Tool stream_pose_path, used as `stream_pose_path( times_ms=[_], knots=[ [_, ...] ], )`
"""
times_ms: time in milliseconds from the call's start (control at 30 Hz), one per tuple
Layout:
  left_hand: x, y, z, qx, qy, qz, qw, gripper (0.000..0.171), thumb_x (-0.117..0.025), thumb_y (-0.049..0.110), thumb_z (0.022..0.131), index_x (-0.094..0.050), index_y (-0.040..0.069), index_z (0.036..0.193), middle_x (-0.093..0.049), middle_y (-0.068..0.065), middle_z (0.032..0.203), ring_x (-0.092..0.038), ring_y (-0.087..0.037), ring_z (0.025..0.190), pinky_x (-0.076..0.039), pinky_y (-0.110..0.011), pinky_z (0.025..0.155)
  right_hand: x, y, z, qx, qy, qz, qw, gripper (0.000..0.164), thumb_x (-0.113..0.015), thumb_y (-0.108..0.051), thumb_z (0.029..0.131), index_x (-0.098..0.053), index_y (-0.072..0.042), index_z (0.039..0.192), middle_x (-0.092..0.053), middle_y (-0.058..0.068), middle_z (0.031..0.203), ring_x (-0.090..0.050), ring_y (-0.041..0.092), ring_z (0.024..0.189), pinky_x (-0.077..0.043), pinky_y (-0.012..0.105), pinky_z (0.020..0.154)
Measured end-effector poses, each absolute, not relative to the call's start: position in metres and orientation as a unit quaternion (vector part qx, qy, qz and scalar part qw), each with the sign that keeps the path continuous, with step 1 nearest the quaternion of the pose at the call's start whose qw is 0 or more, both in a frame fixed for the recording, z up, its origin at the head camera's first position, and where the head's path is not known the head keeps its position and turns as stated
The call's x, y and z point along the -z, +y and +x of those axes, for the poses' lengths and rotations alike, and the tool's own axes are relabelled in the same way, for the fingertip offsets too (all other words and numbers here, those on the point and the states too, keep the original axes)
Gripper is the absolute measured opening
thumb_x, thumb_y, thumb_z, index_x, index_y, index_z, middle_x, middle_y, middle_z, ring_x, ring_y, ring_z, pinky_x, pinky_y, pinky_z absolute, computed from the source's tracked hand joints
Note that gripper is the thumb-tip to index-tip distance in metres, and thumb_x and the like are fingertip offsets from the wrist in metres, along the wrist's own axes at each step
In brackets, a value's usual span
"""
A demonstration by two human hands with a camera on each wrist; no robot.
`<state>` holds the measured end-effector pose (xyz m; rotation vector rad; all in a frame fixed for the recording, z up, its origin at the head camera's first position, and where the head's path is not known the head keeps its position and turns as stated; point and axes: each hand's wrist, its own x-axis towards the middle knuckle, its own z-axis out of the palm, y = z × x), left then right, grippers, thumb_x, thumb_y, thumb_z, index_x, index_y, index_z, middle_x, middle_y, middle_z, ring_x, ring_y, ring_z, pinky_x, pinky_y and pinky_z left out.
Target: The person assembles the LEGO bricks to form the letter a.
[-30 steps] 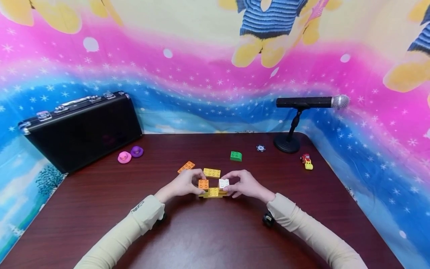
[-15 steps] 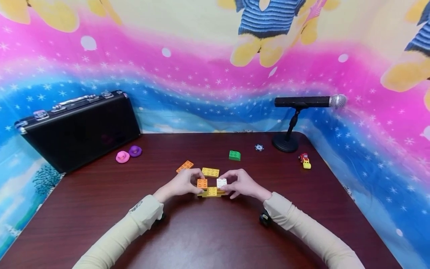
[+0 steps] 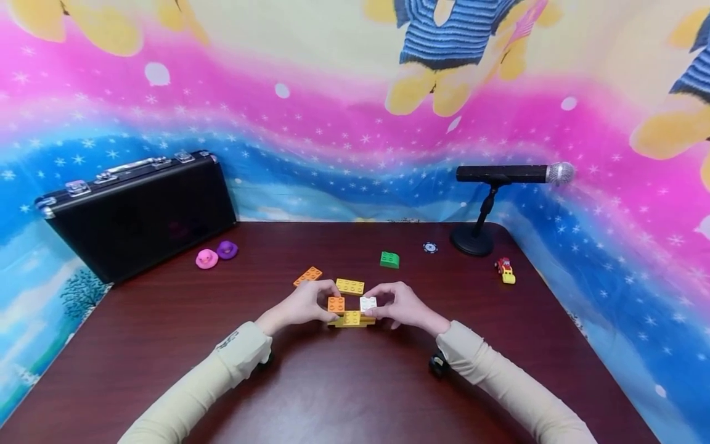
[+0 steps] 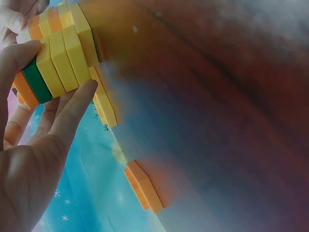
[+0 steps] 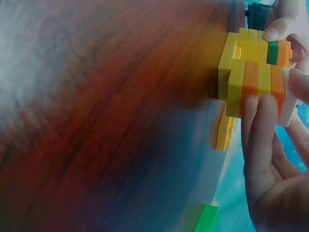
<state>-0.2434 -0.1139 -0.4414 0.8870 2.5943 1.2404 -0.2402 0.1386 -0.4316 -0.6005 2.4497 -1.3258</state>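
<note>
Two short towers of toy building bricks stand on a yellow base brick (image 3: pixel 352 318) in front of the person. My left hand (image 3: pixel 307 302) grips the left tower between thumb and fingers. That tower has an orange brick (image 3: pixel 336 304) on top, a green brick (image 4: pixel 37 81) under it and several yellow bricks (image 4: pixel 63 60) below. My right hand (image 3: pixel 409 304) holds the right tower, capped by a white brick (image 3: pixel 368 303). Orange and yellow bricks (image 5: pixel 235 87) alternate beneath the white one. Fingers cover part of both towers.
Behind the towers lie a yellow brick (image 3: pixel 350 286), an orange brick (image 3: pixel 307 275) and a green curved brick (image 3: pixel 389 259). Farther out are a black case (image 3: pixel 144 216), pink (image 3: pixel 207 259) and purple ducks (image 3: pixel 227 249), a poker chip (image 3: pixel 429 247), a microphone stand (image 3: pixel 473 237) and a toy car (image 3: pixel 505 270).
The right hand and the white brick have shifted very slightly left, toward the orange-topped tower. The left hand keeps its grip and place. The head view has swayed a little.
</note>
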Motion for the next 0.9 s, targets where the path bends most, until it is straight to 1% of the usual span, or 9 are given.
stream_pose_path(
  times_ms=[67,133,267,367,500,633,667,767,900],
  knots=[
    [0.442,-0.113,-0.244,-0.411,0.860,0.296,0.068,0.032,-0.078,0.018,0.069,-0.057,0.016,0.094,-0.062,0.005,0.087,-0.055,-0.012,0.072,-0.047,-0.027,0.067,0.432,0.140,-0.240,0.443,0.861,-0.215,0.130,0.032,-0.075,-0.030,0.072,-0.067,-0.023,0.102,-0.062,0.000,0.094,-0.058,0.021,0.066,-0.050,0.035,0.046],
    [0.442,-0.113,-0.244,-0.410,0.860,0.296,0.068,0.032,-0.078,0.018,0.069,-0.057,0.016,0.094,-0.062,0.005,0.087,-0.055,-0.012,0.071,-0.046,-0.027,0.067,0.430,0.139,-0.240,0.437,0.862,-0.228,0.121,0.031,-0.075,-0.026,0.073,-0.067,-0.020,0.103,-0.062,0.000,0.098,-0.056,0.020,0.067,-0.050,0.038,0.049],
    [0.440,-0.113,-0.244,-0.412,0.861,0.291,0.064,0.033,-0.078,0.017,0.068,-0.057,0.016,0.093,-0.062,0.005,0.086,-0.055,-0.011,0.069,-0.047,-0.027,0.066,0.416,0.136,-0.232,0.447,0.849,-0.256,0.116,0.031,-0.072,-0.017,0.077,-0.065,-0.009,0.106,-0.062,0.010,0.101,-0.057,0.027,0.068,-0.050,0.048,0.055],
    [0.439,-0.114,-0.244,-0.416,0.860,0.290,0.065,0.033,-0.078,0.016,0.069,-0.057,0.016,0.094,-0.063,0.004,0.088,-0.055,-0.011,0.070,-0.047,-0.028,0.066,0.404,0.135,-0.225,0.447,0.845,-0.265,0.122,0.032,-0.071,-0.014,0.078,-0.063,-0.004,0.108,-0.061,0.013,0.102,-0.057,0.035,0.068,-0.049,0.051,0.057],
    [0.440,-0.113,-0.243,-0.416,0.860,0.288,0.071,0.032,-0.078,0.016,0.069,-0.057,0.016,0.094,-0.063,0.003,0.090,-0.056,-0.012,0.073,-0.047,-0.028,0.068,0.399,0.137,-0.223,0.434,0.846,-0.279,0.133,0.035,-0.071,-0.013,0.078,-0.062,-0.004,0.110,-0.061,0.012,0.105,-0.061,0.034,0.070,-0.051,0.043,0.058],
    [0.440,-0.113,-0.243,-0.410,0.862,0.289,0.067,0.033,-0.078,0.016,0.068,-0.057,0.016,0.094,-0.062,0.004,0.088,-0.055,-0.012,0.072,-0.046,-0.027,0.067,0.403,0.138,-0.225,0.417,0.848,-0.302,0.126,0.036,-0.072,-0.012,0.077,-0.061,-0.003,0.110,-0.061,0.011,0.105,-0.064,0.023,0.074,-0.051,0.028,0.060],
    [0.440,-0.114,-0.243,-0.406,0.863,0.293,0.066,0.033,-0.078,0.016,0.069,-0.056,0.016,0.094,-0.062,0.005,0.087,-0.055,-0.012,0.071,-0.046,-0.027,0.067,0.404,0.138,-0.226,0.413,0.850,-0.304,0.122,0.035,-0.072,-0.012,0.077,-0.061,-0.003,0.110,-0.061,0.011,0.104,-0.064,0.022,0.075,-0.051,0.026,0.061],
    [0.437,-0.116,-0.244,-0.390,0.866,0.306,0.068,0.035,-0.078,0.022,0.069,-0.056,0.016,0.096,-0.061,0.006,0.088,-0.056,-0.011,0.074,-0.047,-0.026,0.068,0.406,0.137,-0.226,0.406,0.854,-0.308,0.103,0.033,-0.072,-0.012,0.077,-0.063,-0.004,0.107,-0.062,0.010,0.100,-0.063,0.020,0.073,-0.051,0.024,0.064],
    [0.430,-0.129,-0.250,-0.378,0.872,0.304,0.070,0.046,-0.078,0.036,0.068,-0.059,0.013,0.103,-0.062,0.003,0.094,-0.059,-0.011,0.084,-0.049,-0.027,0.075,0.406,0.135,-0.225,0.407,0.856,-0.305,0.096,0.033,-0.072,-0.012,0.076,-0.063,-0.003,0.107,-0.063,0.010,0.101,-0.063,0.019,0.076,-0.051,0.027,0.068]
  ],
)
